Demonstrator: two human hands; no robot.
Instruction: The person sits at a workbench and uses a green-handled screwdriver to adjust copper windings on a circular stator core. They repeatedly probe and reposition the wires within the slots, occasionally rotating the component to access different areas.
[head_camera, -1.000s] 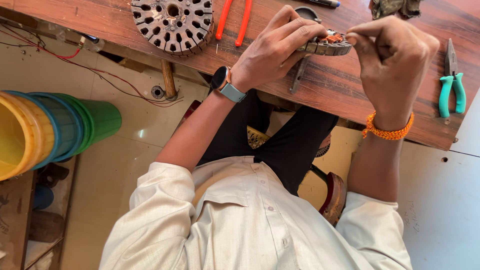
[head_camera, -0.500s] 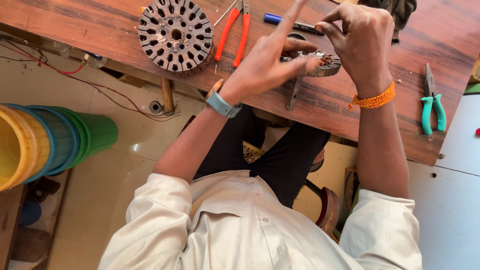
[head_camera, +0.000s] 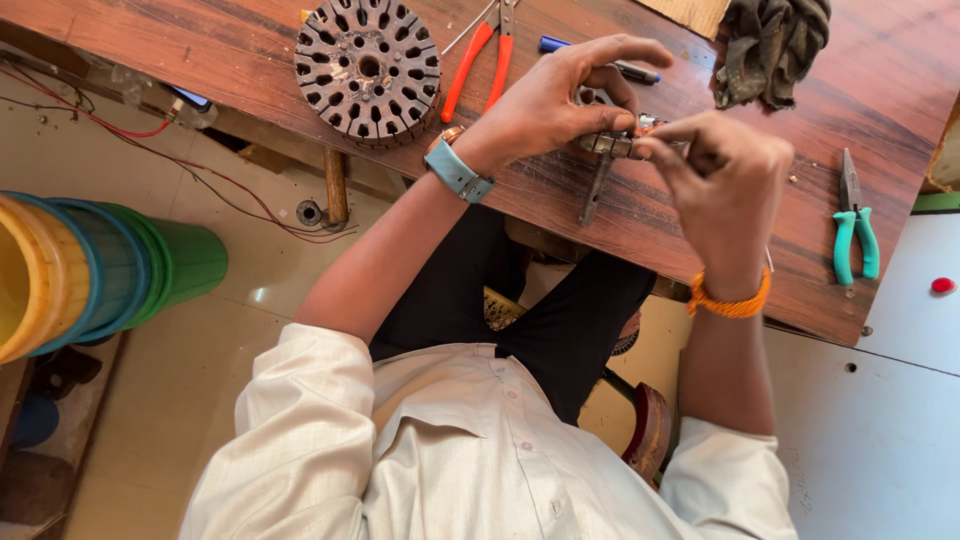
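Seen from above the white shirt (head_camera: 470, 460), both hands had drawn closer together than half a second before, when the left hand's fingers were splayed wide over the bench (head_camera: 700, 250). Now the left hand (head_camera: 560, 100) had curled round the small metal part (head_camera: 612, 145), fingers and thumb closed on it, while the right hand (head_camera: 725, 180) pinched at the part's end, fingertips tight; whether it gripped a wire there I could not tell. To my eye that meant the fiddly work on the part had resumed after a regrip. The part sat just above the bench, between the hands.

Left of the part lay the orange pliers (head_camera: 480, 55), and further left the round slotted stator (head_camera: 368, 68). Right of it, well apart, lay the green pliers (head_camera: 853, 235). Beyond it was a blue pen (head_camera: 600, 55) and a dark rag (head_camera: 770, 45). Far left of the part, below the bench, stood nested buckets (head_camera: 90, 270), yellow, blue and green. I saw no packages, labels or signs, only a red dot (head_camera: 942, 285) on the white surface at far right
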